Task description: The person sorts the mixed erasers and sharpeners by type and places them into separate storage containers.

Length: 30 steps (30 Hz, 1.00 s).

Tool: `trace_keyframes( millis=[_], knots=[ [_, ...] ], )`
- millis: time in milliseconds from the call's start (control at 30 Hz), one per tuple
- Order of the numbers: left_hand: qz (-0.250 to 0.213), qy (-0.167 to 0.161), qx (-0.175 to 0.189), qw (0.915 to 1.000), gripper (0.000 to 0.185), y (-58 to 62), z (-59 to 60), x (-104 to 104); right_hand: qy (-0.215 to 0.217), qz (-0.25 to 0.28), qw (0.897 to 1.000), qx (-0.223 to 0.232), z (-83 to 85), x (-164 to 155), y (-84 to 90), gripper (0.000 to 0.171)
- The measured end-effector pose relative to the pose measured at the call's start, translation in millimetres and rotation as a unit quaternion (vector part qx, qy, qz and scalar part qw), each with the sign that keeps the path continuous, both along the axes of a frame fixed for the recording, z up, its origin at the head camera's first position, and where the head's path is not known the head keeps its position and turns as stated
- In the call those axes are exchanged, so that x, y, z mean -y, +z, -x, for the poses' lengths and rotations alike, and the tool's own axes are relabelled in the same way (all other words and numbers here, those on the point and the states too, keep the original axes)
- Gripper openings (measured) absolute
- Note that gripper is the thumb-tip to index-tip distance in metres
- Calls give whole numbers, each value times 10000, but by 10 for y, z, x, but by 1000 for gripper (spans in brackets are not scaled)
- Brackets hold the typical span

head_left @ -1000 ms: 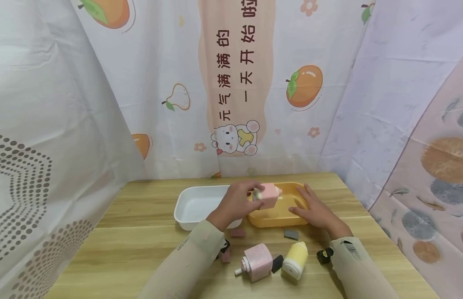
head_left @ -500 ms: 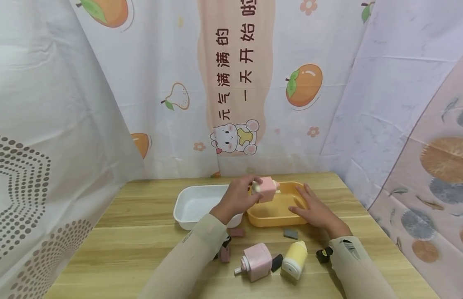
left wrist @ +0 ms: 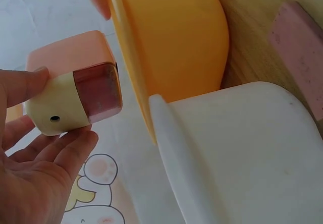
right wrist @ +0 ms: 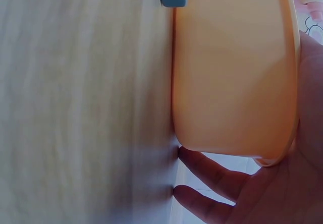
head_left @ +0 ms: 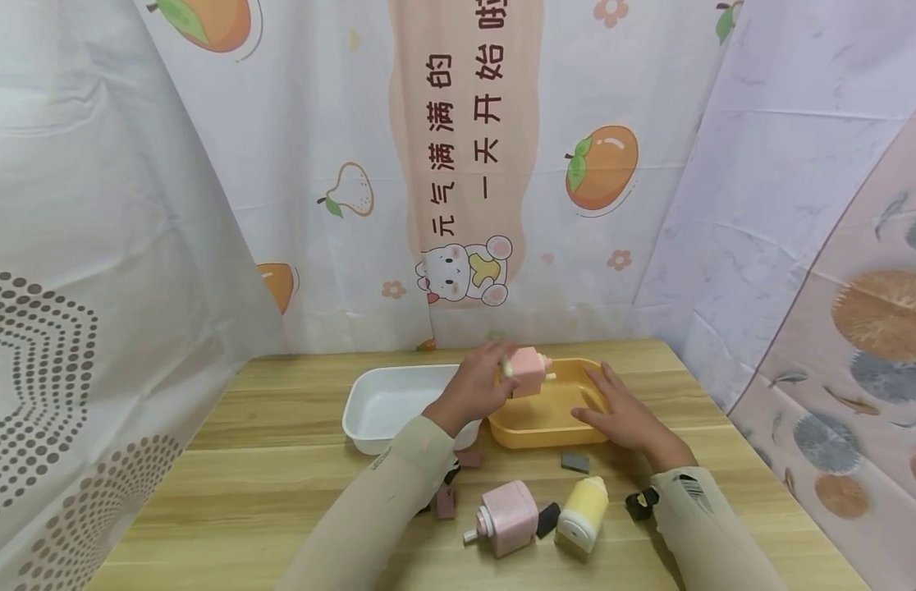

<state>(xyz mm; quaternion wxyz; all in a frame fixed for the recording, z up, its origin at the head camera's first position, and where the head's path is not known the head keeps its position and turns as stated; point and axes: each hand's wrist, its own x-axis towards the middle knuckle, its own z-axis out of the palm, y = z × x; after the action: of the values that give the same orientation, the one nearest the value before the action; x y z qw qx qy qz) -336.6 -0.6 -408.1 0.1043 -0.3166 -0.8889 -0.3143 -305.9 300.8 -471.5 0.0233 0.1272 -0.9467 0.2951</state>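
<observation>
My left hand (head_left: 471,391) holds a pink and cream pencil sharpener (head_left: 527,373) above the left part of a yellow plastic basin (head_left: 550,439). In the left wrist view the sharpener (left wrist: 83,85) shows a pencil hole and a reddish see-through drawer, with the thumb on one side and fingers on the other. My right hand (head_left: 626,414) holds the basin's right end, thumb over the rim and fingers along the outside. In the right wrist view, fingers (right wrist: 212,176) lie by the basin's outer corner.
Left of the yellow basin stands a white basin (head_left: 365,443). Nearer me lie a glittery pink sharpener (head_left: 511,519), a yellow sharpener-like piece (head_left: 585,510), a black block (head_left: 549,519), a grey block (head_left: 575,462) and pink blocks (head_left: 445,502). A printed curtain (head_left: 354,271) hangs behind the table.
My left hand has lifted the pencil sharpener slightly up and away from me, over the basin's far left part. The right hand and the basins stay nearly where they were.
</observation>
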Motion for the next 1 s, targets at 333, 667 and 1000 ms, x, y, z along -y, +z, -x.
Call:
trace_keyframes(
  millis=[333, 667, 1000],
  knots=[
    [247, 12, 90, 9997, 53, -28, 52, -42, -23, 22, 10000, 17, 10, -9, -29, 98],
    [259, 219, 482, 9983, 57, -64, 142, -68, -34, 32, 10000, -12, 37, -15, -32, 98],
    [589, 407, 704, 9949, 70, -155, 203, -122, -34, -22, 10000, 19, 30, -23, -23, 98]
  ],
)
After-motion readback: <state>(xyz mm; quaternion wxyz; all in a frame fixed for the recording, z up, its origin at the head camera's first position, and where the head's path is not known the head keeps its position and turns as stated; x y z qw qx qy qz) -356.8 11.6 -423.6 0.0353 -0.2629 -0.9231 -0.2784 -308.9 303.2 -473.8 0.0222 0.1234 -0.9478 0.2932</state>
